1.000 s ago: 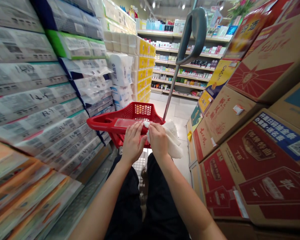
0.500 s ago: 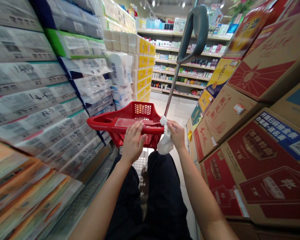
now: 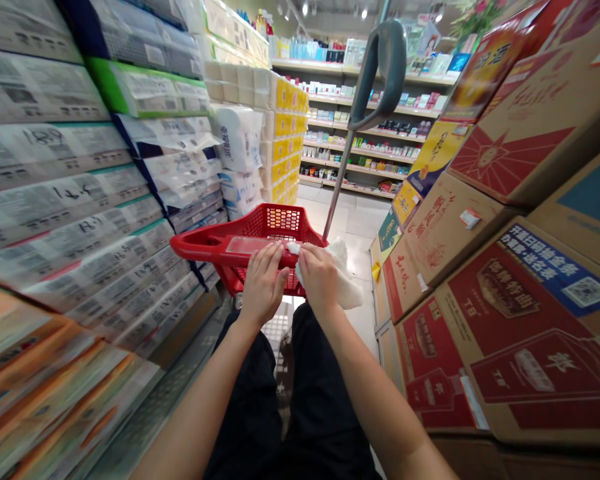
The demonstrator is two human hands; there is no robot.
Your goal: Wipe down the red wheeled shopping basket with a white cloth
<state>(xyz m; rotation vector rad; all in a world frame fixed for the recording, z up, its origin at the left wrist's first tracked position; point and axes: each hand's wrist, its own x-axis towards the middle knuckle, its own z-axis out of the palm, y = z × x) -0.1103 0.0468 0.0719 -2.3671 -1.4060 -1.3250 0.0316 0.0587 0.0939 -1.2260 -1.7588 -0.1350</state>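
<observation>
A red shopping basket (image 3: 215,248) with perforated sides stands in front of my knees, its grey pull handle (image 3: 391,73) rising on a metal rod to the right. My left hand (image 3: 263,283) is closed over the middle of the basket's red rim bar, fingers on top and thumb to the right. Beside it, my right hand (image 3: 320,277) pinches a white cloth (image 3: 349,283) around the right part of the same bar. Loose cloth hangs out to the right of that hand. The undersides of the fingers are hidden.
Stacked paper-tissue packs (image 3: 95,180) line the left side, with orange packs (image 3: 55,380) low in front. Cardboard boxes (image 3: 525,313) are piled close on the right. Tiled floor (image 3: 347,230) runs ahead to shelves of small goods (image 3: 365,133).
My right hand and the white cloth have moved left along the bar, closer to my left hand. The cloth now spreads out to the right. My left hand keeps its place on the bar.
</observation>
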